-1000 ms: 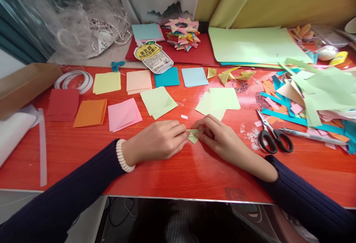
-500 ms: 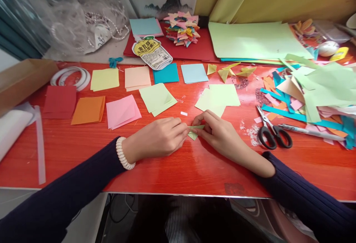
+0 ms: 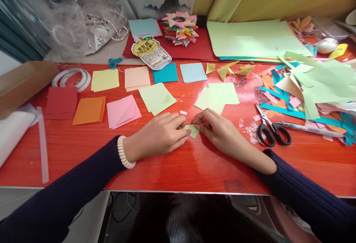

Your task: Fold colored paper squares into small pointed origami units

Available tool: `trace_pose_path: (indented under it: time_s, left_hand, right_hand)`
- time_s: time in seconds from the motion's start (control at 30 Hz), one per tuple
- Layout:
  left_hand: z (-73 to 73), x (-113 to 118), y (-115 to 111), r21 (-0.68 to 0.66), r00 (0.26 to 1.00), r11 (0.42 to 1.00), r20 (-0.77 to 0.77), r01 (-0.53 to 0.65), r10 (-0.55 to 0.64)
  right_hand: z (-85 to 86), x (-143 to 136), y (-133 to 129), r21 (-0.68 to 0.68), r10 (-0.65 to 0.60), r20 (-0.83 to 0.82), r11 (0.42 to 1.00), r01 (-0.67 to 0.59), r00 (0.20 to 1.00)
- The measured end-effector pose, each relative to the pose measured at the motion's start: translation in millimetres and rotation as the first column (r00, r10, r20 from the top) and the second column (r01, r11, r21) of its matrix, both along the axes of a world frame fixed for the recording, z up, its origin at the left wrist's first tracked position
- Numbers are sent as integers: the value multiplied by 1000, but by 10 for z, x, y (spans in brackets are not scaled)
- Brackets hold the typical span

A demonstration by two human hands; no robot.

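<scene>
Between my hands, just above or on the red tabletop, is a small folded piece of light green paper (image 3: 193, 131) with crease lines on it. My left hand (image 3: 164, 133), with a cream coiled band at the wrist, pinches its left end. At the right end my right hand (image 3: 215, 126) grips it between thumb and fingers. Both sets of fingertips partly cover the paper. Beyond my hands lie light green square sheets (image 3: 224, 93) on the right and another green stack (image 3: 157, 98) on the left. A tiny white scrap (image 3: 183, 112) rests just past my fingers.
Pink (image 3: 124, 112), orange (image 3: 89, 110) and dark red paper squares (image 3: 61, 103) lie left. Scissors (image 3: 271, 130), a pen (image 3: 311, 129) and a heap of paper scraps (image 3: 325, 91) are at right. Folded yellow pieces (image 3: 226, 71) and a layered paper ornament (image 3: 182, 30) stand farther back.
The green folded paper now shows a flatter, wider face between my hands. My left fingers have shifted slightly along its left side; both hands keep hold.
</scene>
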State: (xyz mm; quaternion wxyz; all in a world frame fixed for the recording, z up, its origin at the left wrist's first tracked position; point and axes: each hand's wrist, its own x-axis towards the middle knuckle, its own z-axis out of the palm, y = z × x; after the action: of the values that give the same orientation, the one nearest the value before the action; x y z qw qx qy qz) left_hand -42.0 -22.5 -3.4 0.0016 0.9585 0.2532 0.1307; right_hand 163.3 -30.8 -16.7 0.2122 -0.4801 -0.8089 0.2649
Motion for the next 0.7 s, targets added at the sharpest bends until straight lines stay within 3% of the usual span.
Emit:
trace_pose_path:
  time_s: [0.1, 0.27, 0.53, 0.63, 0.7]
  left_hand:
    - [-44, 69, -9, -144, 990, 984, 79, -107, 119]
    - [-85, 168, -66, -356, 943, 900, 117, -253, 312]
    - [-15, 210, -85, -563, 913, 786, 127, -256, 388]
    - [24, 220, -80, -711, 838, 674, 231, -201, 494]
    - [47, 225, -79, -842, 756, 531, 286, -94, 588]
  right_hand:
    - [-13, 9, 4, -3, -17, 9, 1000, 17, 1000]
    - [-27, 7, 2, -20, -16, -34, 1000, 15, 999]
    - [21, 14, -16, 0, 24, -229, 1000, -25, 973]
    - [62, 21, -15, -75, -81, -378, 996, 57, 922]
    - [83, 32, -13, -187, -108, -422, 982, 31, 900]
